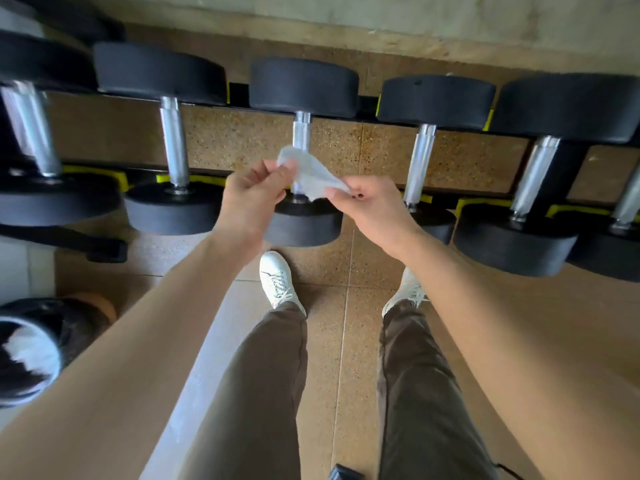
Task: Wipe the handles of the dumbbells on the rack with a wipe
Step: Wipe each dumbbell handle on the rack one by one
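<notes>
**While One Wipe [311,174] Is Hanging Between Two Hands, Six Dumbbells Are Lying in a Row**

As the head view is looking down, six dumbbells are lying side by side on one black rack [238,94] with yellow pads, running across the upper half of the frame. At the far left the first dumbbell [33,129] is showing blurred, and the second dumbbell [175,143] is sitting just right of it. The third dumbbell [302,133], at the centre, is lying straight behind the hands.

The left hand [254,194], just left of centre, is pinching the wipe's upper left corner between thumb and curled fingers. The single white, crumpled wipe is stretching down to the right in front of the lower part of the third dumbbell's steel handle. Whether it is touching that handle I cannot tell. The right hand [367,206], just right of centre, is pinching the wipe's lower right end, its fingers curled.

Further right the fourth dumbbell [420,164], the fifth dumbbell [535,178] and the sixth dumbbell [628,202] are following, the last being cut off by the right edge.

Below the hands two white shoes, one left [277,282] and one right [407,292], are standing on the speckled brown floor [242,140] under two brown trouser legs. In the lower left corner one black and white thing [27,351] is showing, too blurred to tell.
</notes>
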Available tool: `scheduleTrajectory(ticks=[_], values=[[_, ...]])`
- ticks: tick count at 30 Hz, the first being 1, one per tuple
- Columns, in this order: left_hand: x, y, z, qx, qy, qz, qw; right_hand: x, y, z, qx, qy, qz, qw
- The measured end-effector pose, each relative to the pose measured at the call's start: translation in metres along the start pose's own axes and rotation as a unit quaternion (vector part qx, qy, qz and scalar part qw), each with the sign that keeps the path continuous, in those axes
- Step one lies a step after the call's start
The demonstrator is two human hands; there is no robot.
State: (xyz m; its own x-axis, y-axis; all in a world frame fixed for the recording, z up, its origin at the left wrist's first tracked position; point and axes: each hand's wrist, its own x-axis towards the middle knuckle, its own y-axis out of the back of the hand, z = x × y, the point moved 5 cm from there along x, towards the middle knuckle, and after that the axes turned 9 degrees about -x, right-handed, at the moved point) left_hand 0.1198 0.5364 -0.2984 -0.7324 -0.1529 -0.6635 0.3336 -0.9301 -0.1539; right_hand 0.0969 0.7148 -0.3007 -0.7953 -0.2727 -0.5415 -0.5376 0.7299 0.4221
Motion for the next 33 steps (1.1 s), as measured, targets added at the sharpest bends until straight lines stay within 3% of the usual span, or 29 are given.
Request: scheduleTrajectory(ticks=[3, 8, 13, 20, 23, 26, 33], values=[[0.003, 0.020, 0.011, -0.024, 0.008, 0.003, 1.000, 0.001, -0.001, -0.017, 0.125, -0.066, 0.010, 0.990], [0.003, 0.035, 0.028, -0.090, 0.025, 0.023, 0.995, 0.003, -0.018, -0.046, 0.321, -0.137, 0.018, 0.937], [0.001, 0.042, 0.036, -0.110, 0.063, 0.022, 0.992, -0.001, -0.029, -0.054, 0.364, -0.159, 0.018, 0.918], [-0.001, 0.037, 0.040, -0.110, 0.033, -0.150, 0.982, 0.001, -0.072, -0.047, 0.311, -0.181, -0.114, 0.926], [0.000, 0.032, 0.038, -0.075, 0.032, -0.168, 0.982, 0.005, -0.070, -0.046, 0.309, -0.164, -0.081, 0.933], [0.006, 0.035, 0.039, -0.021, 0.027, -0.139, 0.990, 0.008, -0.055, -0.038, 0.325, -0.173, -0.004, 0.930], [0.014, 0.033, 0.032, 0.062, 0.045, 0.046, 0.996, 0.015, -0.034, -0.021, 0.375, -0.186, 0.057, 0.907]])
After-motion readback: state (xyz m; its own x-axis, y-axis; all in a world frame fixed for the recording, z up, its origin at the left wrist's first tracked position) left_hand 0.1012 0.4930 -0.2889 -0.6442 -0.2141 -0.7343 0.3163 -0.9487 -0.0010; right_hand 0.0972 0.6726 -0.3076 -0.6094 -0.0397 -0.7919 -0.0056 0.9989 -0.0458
